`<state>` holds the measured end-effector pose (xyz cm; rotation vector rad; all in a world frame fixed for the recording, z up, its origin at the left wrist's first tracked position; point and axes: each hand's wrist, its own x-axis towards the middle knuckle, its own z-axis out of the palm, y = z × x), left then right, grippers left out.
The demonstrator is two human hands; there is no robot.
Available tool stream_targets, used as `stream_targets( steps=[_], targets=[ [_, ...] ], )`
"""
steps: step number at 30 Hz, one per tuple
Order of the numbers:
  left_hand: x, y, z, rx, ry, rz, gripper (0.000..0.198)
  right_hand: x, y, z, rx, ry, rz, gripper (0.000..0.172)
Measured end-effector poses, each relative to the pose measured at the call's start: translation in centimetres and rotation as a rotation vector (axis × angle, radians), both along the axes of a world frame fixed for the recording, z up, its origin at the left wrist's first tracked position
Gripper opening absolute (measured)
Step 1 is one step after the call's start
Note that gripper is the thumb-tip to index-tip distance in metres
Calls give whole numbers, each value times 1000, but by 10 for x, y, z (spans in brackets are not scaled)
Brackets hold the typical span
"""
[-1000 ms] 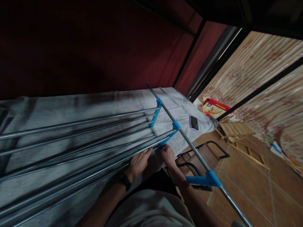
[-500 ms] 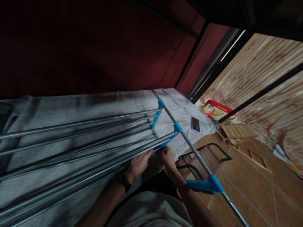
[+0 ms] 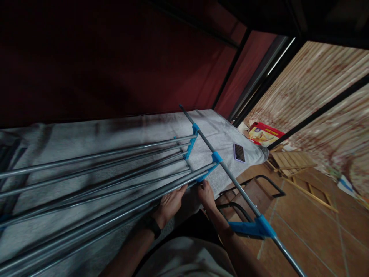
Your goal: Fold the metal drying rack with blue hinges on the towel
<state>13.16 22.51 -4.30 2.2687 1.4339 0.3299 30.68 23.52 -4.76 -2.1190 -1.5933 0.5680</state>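
A rack of grey metal tubes with blue plastic brackets lies over a grey cloth. My left hand, a dark band on its wrist, is closed around a lower tube near the tubes' right end; its fingertips are hidden under the tubes. My right hand has its fingers curled on the lower end of a blue bracket, just right of the left hand. Crossing the tube ends is a long metal pole, which passes through the blue joints. Another blue bracket juts from the pole beside my right forearm.
A phone rests on the grey cloth. Beyond the cloth are a red and yellow box and a wooden folding piece. A brown chair with black armrests stands under the pole, on the tiled floor.
The view has shifted slightly. Both hands keep nearly the same places on the rack, and the rack itself shows no clear movement.
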Motion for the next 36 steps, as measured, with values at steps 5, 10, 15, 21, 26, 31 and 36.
stream_targets(
  steps=[5, 10, 15, 21, 26, 31, 36],
  targets=[
    [1, -2, 2, -18, 20, 7, 65, 1, -1, -1, 19, 10, 0, 25],
    [2, -1, 4, -27, 39, 10, 65, 1, -2, -3, 33, 13, 22, 26],
    [1, 0, 2, -25, 20, -7, 62, -1, -4, -7, 43, 9, 17, 28],
    [-1, -1, -4, -13, 16, 0, 57, -4, -4, -10, 35, 1, -3, 26],
    [1, -1, -7, -16, -12, 7, 53, -3, -5, -11, 55, -1, 8, 25],
    [1, 0, -5, -44, -24, 1, 53, -4, -8, -12, 77, 1, 10, 26],
    [0, -1, -9, -83, -44, 5, 55, -9, -11, -14, 106, -4, 0, 26]
  ],
)
